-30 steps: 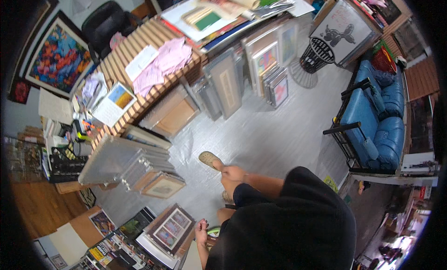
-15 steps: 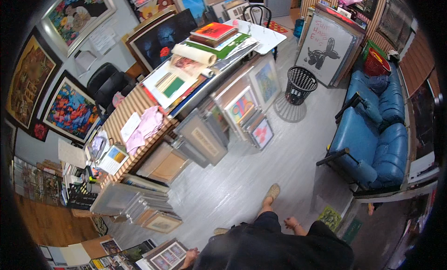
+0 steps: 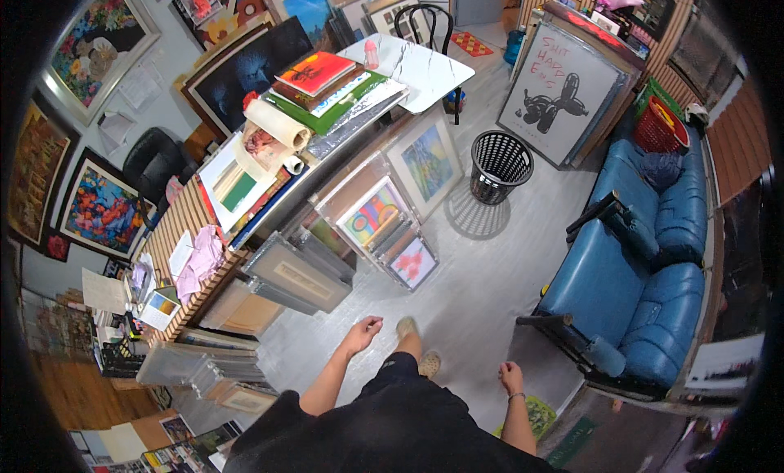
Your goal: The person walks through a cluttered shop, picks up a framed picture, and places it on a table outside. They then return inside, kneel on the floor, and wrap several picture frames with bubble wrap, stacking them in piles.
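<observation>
The person stands on the grey floor (image 3: 490,253) with both arms hanging loose; the left hand (image 3: 362,334) has its fingers softly curled and holds nothing; the right hand (image 3: 510,377) is loosely closed, low by the hip, and it holds nothing either, as far as one can see.

The things nearest to the hands are the framed pictures (image 3: 384,228) that lean in a row against the front of the long bench (image 3: 269,187); they lie far and a little left of the left hand, with bare floor between; they do not touch it. The row runs along the bench, from near left to far right, and each frame stands on its edge, tilted back. The small pink picture (image 3: 412,262) at the near end of one stack is the closest one to the left hand; the right hand is well apart from all of them, so the left hand is the nearer one.

On the bench top lie a red book (image 3: 314,71), a paper roll (image 3: 278,124) and flat prints; a black mesh bin (image 3: 500,164) stands on the floor farther off, and a blue sofa (image 3: 637,285) fills the right side, near the right hand but not touching it.
</observation>
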The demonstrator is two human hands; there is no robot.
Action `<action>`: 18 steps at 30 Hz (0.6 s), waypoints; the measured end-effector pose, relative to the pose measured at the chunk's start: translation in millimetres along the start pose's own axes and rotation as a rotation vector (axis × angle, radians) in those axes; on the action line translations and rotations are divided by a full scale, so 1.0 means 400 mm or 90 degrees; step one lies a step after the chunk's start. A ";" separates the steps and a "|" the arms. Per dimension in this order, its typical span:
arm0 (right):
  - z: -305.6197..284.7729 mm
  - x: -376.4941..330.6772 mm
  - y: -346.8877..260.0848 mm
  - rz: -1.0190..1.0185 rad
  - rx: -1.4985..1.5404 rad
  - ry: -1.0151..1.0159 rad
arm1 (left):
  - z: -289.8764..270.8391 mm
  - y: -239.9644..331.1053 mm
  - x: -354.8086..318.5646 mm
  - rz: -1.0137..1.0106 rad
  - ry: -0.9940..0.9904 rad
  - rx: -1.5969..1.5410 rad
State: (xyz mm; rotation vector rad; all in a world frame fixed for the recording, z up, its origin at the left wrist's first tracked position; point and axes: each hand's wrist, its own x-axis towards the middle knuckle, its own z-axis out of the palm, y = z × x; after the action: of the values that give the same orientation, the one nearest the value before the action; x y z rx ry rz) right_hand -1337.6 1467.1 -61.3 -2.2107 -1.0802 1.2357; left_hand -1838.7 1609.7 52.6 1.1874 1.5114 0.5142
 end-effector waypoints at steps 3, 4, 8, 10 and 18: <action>-0.059 0.086 -0.190 0.017 0.113 -0.020 | 0.018 -0.022 0.135 -0.011 -0.020 0.059; -0.078 0.093 -0.245 -0.011 0.045 -0.033 | 0.035 -0.072 0.179 -0.054 -0.020 0.088; -0.107 0.183 -0.315 -0.032 -0.111 -0.111 | 0.112 -0.229 0.284 -0.237 0.026 0.163; -0.131 0.216 -0.362 -0.050 -0.202 -0.144 | 0.152 -0.256 0.307 -0.395 0.022 0.141; -0.116 0.641 -0.894 -0.402 -0.438 -0.268 | 0.220 -0.172 0.415 -0.360 0.223 -0.159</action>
State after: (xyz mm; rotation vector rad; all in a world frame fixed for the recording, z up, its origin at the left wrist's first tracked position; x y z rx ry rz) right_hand -1373.7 1892.7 53.9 -1.7532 -2.4352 1.1490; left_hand -1770.6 1703.3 -110.9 0.4534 1.9224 0.5170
